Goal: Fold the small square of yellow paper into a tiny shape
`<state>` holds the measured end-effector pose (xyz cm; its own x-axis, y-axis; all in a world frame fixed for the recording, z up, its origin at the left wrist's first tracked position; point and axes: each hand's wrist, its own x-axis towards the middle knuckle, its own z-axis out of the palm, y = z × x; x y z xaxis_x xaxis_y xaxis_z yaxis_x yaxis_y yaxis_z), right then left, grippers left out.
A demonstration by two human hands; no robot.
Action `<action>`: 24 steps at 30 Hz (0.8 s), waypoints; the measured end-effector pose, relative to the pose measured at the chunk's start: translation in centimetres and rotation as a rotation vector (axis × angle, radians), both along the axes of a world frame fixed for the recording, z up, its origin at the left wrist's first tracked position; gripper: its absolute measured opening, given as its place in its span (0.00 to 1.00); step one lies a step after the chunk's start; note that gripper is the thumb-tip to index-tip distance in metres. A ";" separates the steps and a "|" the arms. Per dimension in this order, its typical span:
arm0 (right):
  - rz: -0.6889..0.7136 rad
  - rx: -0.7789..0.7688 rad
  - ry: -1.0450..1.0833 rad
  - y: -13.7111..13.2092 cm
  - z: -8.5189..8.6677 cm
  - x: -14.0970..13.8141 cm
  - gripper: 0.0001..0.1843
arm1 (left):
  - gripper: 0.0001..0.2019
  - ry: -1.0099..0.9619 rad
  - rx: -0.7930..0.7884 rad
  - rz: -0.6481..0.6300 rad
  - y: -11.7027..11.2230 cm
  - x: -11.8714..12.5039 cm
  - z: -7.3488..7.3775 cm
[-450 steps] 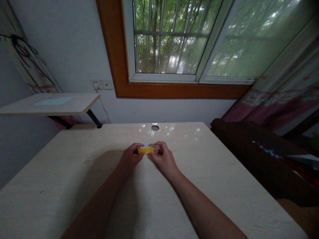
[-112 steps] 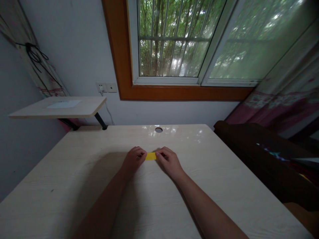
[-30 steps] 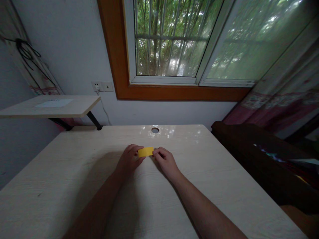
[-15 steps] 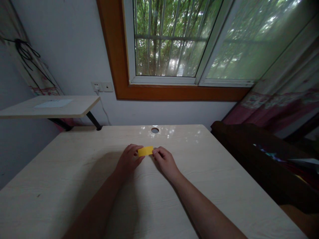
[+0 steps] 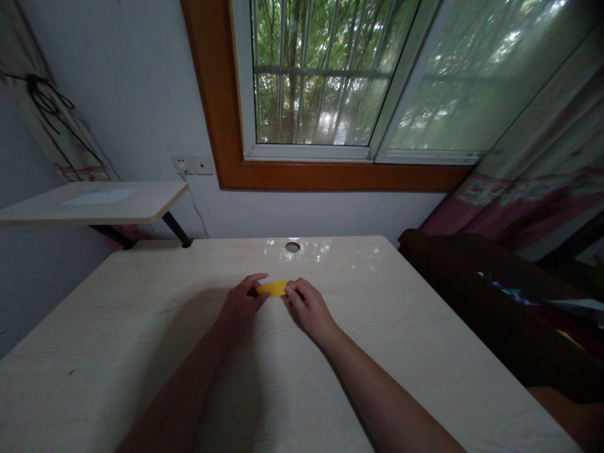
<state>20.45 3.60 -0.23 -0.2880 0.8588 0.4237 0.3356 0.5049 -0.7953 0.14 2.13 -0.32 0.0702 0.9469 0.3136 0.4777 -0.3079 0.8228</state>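
Observation:
A small yellow strip of paper (image 5: 275, 289) is held over the desk, between my two hands. My right hand (image 5: 306, 302) pinches its right end between thumb and fingers. At the other end, my left hand (image 5: 240, 306) has its thumb against the lower left corner and holds the strip there. The left index finger stretches out above the strip, apart from it; the other left fingers are partly hidden behind.
The pale wooden desk (image 5: 401, 327) has a round cable hole (image 5: 293, 247) near its back edge. A raised shelf (image 5: 155, 204) with a paper sheet (image 5: 100, 196) stands at the left. Dark brown furniture (image 5: 453, 277) borders the right side.
The yellow strip has moved slightly left and its front has tilted. My left thumb has risen onto its lower left corner, while the left index finger has lifted off the top edge.

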 end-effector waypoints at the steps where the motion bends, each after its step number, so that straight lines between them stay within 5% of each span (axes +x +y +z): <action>1: 0.003 -0.001 -0.004 0.0 0.0 0.0 0.10 | 0.20 -0.006 0.002 0.001 0.0 0.0 -0.1; 24: -0.097 -0.062 0.020 0.5 -0.6 0.0 0.10 | 0.21 -0.037 -0.013 0.087 0.4 0.4 0.1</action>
<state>20.44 4.08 -0.86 -0.1942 0.9069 0.3740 0.3640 0.4206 -0.8310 0.52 2.57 -0.23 -0.0237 0.9531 0.3018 0.4712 -0.2556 0.8442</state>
